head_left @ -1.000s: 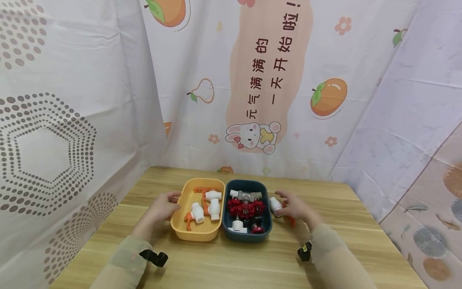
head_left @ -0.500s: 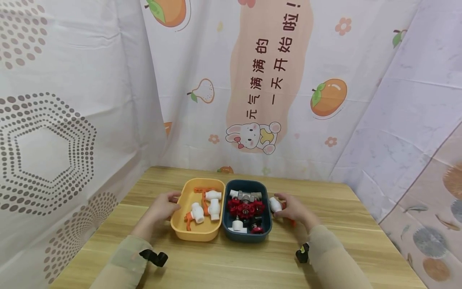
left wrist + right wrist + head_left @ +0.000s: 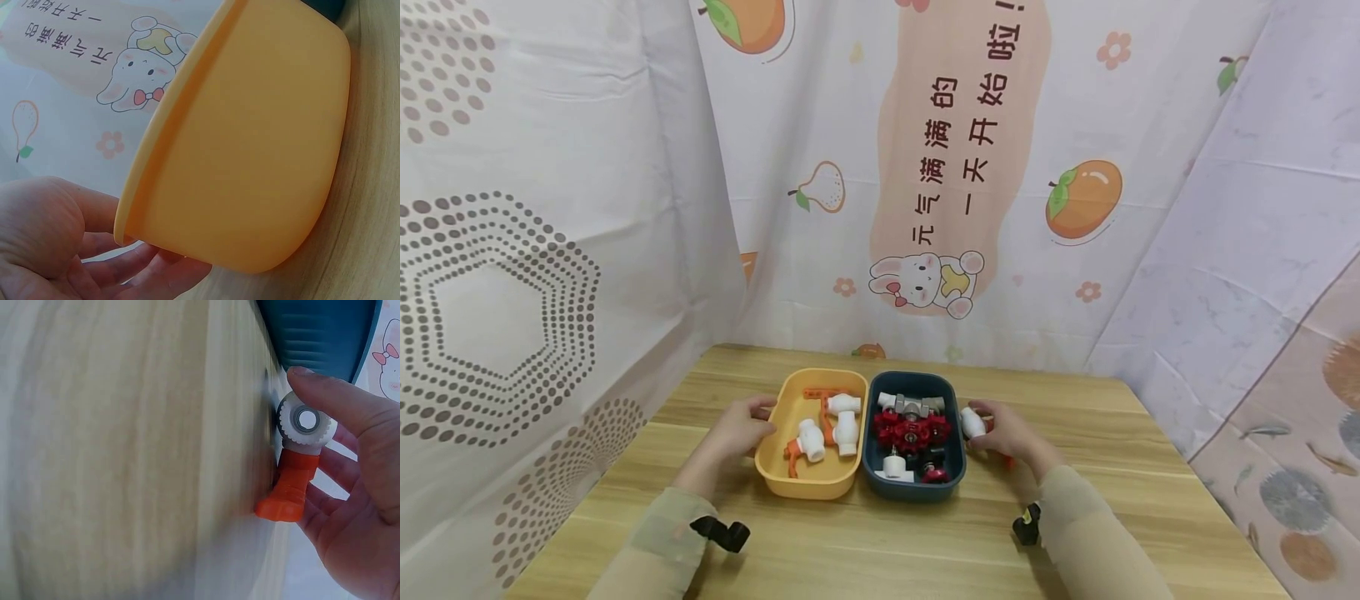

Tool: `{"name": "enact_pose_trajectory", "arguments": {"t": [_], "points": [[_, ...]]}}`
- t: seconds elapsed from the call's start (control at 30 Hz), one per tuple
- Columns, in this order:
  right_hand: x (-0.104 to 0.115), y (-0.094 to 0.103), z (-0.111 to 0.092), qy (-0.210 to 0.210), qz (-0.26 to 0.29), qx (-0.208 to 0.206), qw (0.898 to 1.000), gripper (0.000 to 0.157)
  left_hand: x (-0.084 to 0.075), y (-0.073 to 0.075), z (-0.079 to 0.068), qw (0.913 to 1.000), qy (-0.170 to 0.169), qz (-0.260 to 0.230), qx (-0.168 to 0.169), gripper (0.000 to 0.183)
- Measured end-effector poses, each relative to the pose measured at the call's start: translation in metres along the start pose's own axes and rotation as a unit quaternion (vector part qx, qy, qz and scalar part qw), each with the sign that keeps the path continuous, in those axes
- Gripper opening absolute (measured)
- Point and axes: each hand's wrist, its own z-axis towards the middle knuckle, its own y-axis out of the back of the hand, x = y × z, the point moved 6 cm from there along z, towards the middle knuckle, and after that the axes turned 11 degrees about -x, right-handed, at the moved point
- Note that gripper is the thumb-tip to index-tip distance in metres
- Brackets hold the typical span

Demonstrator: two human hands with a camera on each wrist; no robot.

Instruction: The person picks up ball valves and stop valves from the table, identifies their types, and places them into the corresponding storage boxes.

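My right hand holds a white ball valve with an orange handle, just right of the navy bin. The right wrist view shows the valve's round end towards the camera, its orange handle pointing down, the thumb on one side and fingers behind. At the left end of the yellow bin, my left hand rests against the outer wall with relaxed fingers, partly hidden behind the rim in the left wrist view. Inside that bin lie several white ball valves with orange handles.
The navy bin, side by side with the yellow one, contains red-handwheel valves, grey metal fittings and a white tee-shaped piece. Both bins stand on a wood-grain table. A printed curtain hangs behind it.
My right hand has shifted slightly left and its fingers have closed in around the ball valve. The left hand and both bins stay in place.
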Motion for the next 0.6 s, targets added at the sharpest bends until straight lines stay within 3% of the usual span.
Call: {"name": "enact_pose_trajectory", "arguments": {"t": [0.6], "points": [[-0.0008, 0.0027, -0.0019, -0.021, 0.015, -0.008, 1.0, 0.077, 0.0012, 0.0, 0.0004, 1.0, -0.001, -0.001, -0.004, 0.053]]}}
